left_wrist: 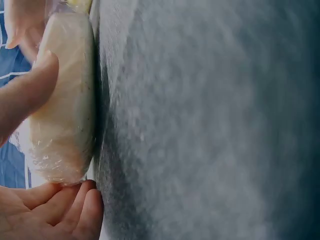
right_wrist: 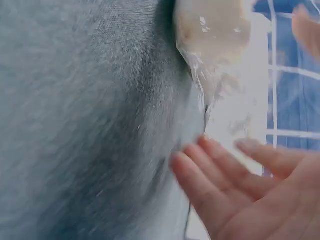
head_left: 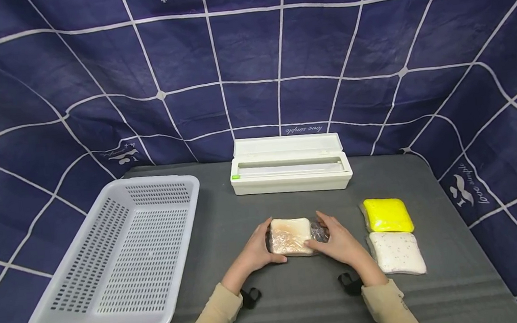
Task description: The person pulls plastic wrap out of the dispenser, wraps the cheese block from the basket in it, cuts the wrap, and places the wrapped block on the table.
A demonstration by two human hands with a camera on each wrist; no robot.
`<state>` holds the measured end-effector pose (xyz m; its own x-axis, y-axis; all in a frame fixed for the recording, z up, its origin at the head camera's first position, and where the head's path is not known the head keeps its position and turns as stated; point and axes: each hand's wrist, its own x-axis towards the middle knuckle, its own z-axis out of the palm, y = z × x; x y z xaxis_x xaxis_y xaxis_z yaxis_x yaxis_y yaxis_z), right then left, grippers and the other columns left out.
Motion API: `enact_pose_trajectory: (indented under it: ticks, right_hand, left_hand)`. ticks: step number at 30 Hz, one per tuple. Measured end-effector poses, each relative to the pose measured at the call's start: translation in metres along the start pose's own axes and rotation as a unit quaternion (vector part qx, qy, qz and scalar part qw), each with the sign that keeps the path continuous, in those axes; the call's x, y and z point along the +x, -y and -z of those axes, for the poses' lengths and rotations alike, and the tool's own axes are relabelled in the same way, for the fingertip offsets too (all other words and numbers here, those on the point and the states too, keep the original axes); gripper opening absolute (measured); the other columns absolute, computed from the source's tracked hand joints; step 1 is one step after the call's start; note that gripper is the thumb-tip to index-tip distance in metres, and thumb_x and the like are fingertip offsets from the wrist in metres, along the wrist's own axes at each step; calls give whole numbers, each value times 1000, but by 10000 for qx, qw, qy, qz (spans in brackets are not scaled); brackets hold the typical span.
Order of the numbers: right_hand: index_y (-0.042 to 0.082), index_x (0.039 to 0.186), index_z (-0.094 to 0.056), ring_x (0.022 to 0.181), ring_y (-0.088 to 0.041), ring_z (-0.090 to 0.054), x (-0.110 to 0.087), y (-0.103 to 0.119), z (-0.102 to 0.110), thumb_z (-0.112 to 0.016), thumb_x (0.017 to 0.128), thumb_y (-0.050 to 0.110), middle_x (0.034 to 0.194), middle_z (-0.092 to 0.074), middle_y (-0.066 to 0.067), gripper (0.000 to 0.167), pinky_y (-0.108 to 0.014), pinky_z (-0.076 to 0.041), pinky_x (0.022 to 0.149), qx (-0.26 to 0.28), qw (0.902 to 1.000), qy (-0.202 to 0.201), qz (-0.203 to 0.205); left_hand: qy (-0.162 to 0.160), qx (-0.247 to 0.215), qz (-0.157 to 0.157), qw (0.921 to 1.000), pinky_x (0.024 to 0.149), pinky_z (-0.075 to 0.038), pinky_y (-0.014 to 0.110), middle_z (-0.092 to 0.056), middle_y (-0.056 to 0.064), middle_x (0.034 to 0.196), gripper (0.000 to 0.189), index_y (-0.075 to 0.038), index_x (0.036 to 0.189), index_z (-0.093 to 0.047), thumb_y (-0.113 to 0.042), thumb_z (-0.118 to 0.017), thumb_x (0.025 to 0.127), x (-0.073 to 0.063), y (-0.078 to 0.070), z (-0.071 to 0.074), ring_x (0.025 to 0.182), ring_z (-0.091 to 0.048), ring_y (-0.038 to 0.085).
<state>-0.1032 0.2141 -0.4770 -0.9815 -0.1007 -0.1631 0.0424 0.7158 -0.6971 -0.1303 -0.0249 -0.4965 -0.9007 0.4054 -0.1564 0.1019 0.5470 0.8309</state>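
A slice-shaped piece of bread [head_left: 291,236] in clear plastic film lies on the grey table between both hands. My left hand [head_left: 258,247] holds its left end, with the fingers [left_wrist: 67,210] against the wrapped end and the thumb along the near side. On the right, my right hand [head_left: 341,241] has its thumb by the bread's near right corner. Its fingers [right_wrist: 215,175] are spread and relaxed beside a loose flap of film [right_wrist: 220,87] that sticks out past the bread's right end.
A white basket [head_left: 184,250] with slotted walls stands at the left. At the back is a white cling film dispenser [head_left: 290,183] with its lid up. A yellow wrapped piece [head_left: 388,215] and a white speckled one [head_left: 398,253] lie at the right. Blue checked cloth [head_left: 249,54] hangs behind.
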Motion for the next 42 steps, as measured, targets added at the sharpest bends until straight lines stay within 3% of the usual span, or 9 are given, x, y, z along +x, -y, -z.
enact_pose_trajectory:
  ticks: [6,10,19,24,28,32,37,39,42]
  right_hand:
    - [-5,126,-60,99,-26,-68,-10,-12,3,-72,90,30,111,-69,-17,51,-38,-57,83,1108,9895,-226,-900]
    - [-9,118,-63,84,-17,-71,-12,-15,3,-67,93,15,102,-70,-16,35,-32,-60,79,2432,9584,-405,-1437]
    - [-11,123,-61,77,-4,-66,-13,-15,4,-66,94,12,96,-68,-4,37,-23,-59,78,3698,9000,-1225,-1954]
    - [-10,128,-57,86,2,-63,-12,-2,-7,-64,96,14,117,-64,-12,41,-19,-55,85,4163,8777,-1404,-1914]
    - [-5,125,-62,100,-7,-65,-12,16,-24,-62,98,19,127,-61,-20,36,-18,-54,85,3965,8834,-1795,-1735]
    - [1,128,-63,118,-27,-63,-18,33,-42,-58,100,20,132,-62,-19,34,-33,-54,93,3194,9154,-2150,-1173]
    - [-6,137,-52,133,-40,-49,-27,50,-63,-58,97,10,144,-50,-25,44,-54,-44,104,1239,9688,-2144,-40]
    - [-13,138,-47,137,-45,-41,-29,55,-70,-59,96,9,147,-42,-32,49,-58,-38,107,270,9778,-2041,391]
    - [-20,137,-42,141,-50,-31,-32,60,-80,-57,97,12,150,-32,-38,53,-61,-31,112,-827,9764,-1840,767]
  left_hand:
    - [-156,-40,-88,9998,104,-43,52,-45,22,136,108,2,151,-27,-15,-92,67,1,2,-2,126,-48,39]
    - [-180,15,-86,9998,104,-43,52,-46,21,134,106,1,150,-28,-15,-92,67,1,3,-3,126,-48,38]
    - [-414,150,-79,9990,100,-46,50,-49,17,126,100,0,147,-34,-15,-92,67,1,0,-3,118,-52,33]
    - [-428,214,-45,9988,98,-47,49,-49,16,126,98,-1,147,-36,-14,-91,67,1,-2,-4,118,-53,32]
    - [-421,265,-68,9987,97,-47,49,-49,17,126,96,0,145,-37,-14,-91,67,0,-2,-5,117,-53,32]
    - [-442,279,-79,9986,95,-48,47,-50,17,124,94,1,144,-39,-13,-91,67,-1,-3,-5,115,-53,31]
    - [-478,406,-173,9979,94,-49,46,-50,17,123,94,2,143,-40,-14,-92,66,-3,-4,-5,111,-54,29]
    - [-489,455,-233,9975,94,-49,46,-50,18,124,94,3,143,-40,-16,-91,66,-3,-4,-5,110,-54,29]
    - [-494,443,-275,9974,95,-49,46,-50,19,126,93,4,143,-40,-18,-90,68,-4,-4,-5,111,-54,30]
